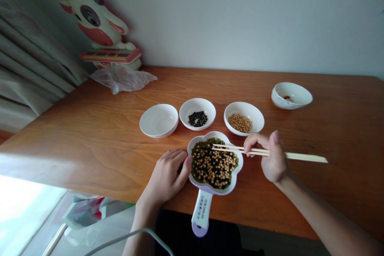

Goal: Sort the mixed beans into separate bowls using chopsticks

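A white and lilac flower-shaped scoop (238, 172) with a labelled handle lies at the table's front edge. Mixed beans (213, 166), yellow, black and green, fill it. My left hand (169, 174) rests on the table with curled fingers, its thumb and forefinger at the scoop's left rim. Closed around a pair of pale chopsticks (303, 157), my right hand (270, 154) holds them over the scoop, tips near the beans. Whether a bean sits between the tips, I cannot tell. Behind stand a bowl of black beans (198, 119) and a bowl of yellow beans (240, 123).
Left of the black beans stands a white bowl (159, 120) with nothing visible inside. Another bowl (292, 96), farther back right, holds something small and reddish. A cow-shaped toy keyboard (111, 54) and a clear plastic bag (123, 80) occupy the back left of the wooden table (90, 128).
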### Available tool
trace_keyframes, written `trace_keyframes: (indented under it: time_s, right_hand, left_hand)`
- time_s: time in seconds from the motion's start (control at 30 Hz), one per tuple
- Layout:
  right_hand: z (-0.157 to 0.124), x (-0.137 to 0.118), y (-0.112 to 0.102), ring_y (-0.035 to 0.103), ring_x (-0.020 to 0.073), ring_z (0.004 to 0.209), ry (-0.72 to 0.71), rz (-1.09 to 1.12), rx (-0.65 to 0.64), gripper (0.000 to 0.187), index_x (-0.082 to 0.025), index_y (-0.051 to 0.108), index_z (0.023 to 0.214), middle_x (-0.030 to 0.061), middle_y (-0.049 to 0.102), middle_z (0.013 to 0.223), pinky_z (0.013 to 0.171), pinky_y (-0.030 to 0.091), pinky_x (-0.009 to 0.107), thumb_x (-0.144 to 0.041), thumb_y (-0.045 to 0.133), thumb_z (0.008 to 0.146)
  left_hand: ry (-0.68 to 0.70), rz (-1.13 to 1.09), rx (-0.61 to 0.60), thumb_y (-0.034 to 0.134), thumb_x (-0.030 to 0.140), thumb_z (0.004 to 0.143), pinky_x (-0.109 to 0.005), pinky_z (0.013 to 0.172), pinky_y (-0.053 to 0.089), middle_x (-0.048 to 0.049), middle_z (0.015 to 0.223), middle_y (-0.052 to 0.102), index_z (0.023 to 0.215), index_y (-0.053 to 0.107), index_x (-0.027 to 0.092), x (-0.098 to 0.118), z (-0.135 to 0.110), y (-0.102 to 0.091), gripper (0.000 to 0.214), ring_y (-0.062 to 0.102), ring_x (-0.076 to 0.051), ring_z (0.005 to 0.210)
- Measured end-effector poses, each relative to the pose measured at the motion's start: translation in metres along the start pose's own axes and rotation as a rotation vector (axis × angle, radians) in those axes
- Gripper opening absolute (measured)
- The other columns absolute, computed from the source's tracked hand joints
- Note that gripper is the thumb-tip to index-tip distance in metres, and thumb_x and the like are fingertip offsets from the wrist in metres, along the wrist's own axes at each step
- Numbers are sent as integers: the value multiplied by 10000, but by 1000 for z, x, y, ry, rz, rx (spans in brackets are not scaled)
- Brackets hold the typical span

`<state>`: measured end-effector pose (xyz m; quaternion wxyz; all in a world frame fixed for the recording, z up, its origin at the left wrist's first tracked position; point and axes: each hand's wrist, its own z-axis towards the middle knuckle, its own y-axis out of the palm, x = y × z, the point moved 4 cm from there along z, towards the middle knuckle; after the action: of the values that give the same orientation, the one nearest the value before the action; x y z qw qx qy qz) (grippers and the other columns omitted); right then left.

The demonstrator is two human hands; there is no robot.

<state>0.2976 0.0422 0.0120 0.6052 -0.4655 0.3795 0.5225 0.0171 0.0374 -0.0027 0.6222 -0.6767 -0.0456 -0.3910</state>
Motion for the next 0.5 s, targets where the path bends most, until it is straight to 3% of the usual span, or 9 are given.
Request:
trace_keyframes:
  time_s: [0.27, 0.5]
  right_hand:
    - [-1, 4, -4, 562, 190, 594, -56, -21, 9, 777, -226, 678, 657, 50, 612, 609, 569, 419, 341, -614, 144, 1067]
    - [2, -8, -6, 569, 194, 577, -91, 13, 55, 807, -221, 665, 620, 52, 597, 572, 559, 422, 346, -659, 141, 1048]
  left_hand:
    - [-2, -7, 9, 379, 314, 1088, -326, 750, 414, -21, 759, 571, 767, 447, 222, 0, -1, 0, 341, 537, -186, 737]
    - [-4, -3, 13, 390, 308, 1083, -321, 739, 406, -19, 758, 570, 759, 441, 220, 0, -1, -1, 340, 529, -181, 730]
